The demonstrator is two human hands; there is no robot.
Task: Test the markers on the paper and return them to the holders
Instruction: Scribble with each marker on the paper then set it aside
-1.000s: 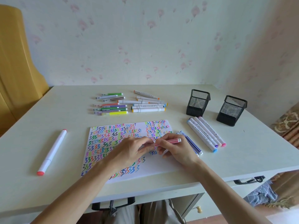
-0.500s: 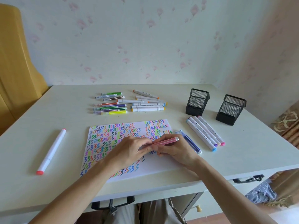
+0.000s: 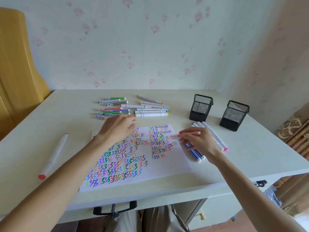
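A white sheet of paper (image 3: pixel 168 166) covered in coloured zigzag marks lies in front of me. My right hand (image 3: pixel 199 143) grips a thin pink marker (image 3: pixel 189 134) at the paper's right edge, its left end over the sheet. My left hand (image 3: pixel 117 127) hovers above the paper's far left corner, fingers spread, beside the row of thin markers (image 3: pixel 113 108). Thick white markers (image 3: pixel 151 108) lie further right. Two black mesh holders (image 3: pixel 200 107) (image 3: pixel 234 115) stand at the far right, and nothing shows above their rims.
A thick white marker with a red cap (image 3: pixel 53 155) lies alone on the left of the table (image 3: pixel 250 156). More thick markers (image 3: pixel 215 136) and thin blue ones (image 3: pixel 194 152) lie between paper and holders. A yellow chair back (image 3: pixel 16 72) stands at far left.
My hands have parted. The left hand has moved up and away toward the row of thin markers. The right hand has carried the pink marker to the right, near the paper's edge.
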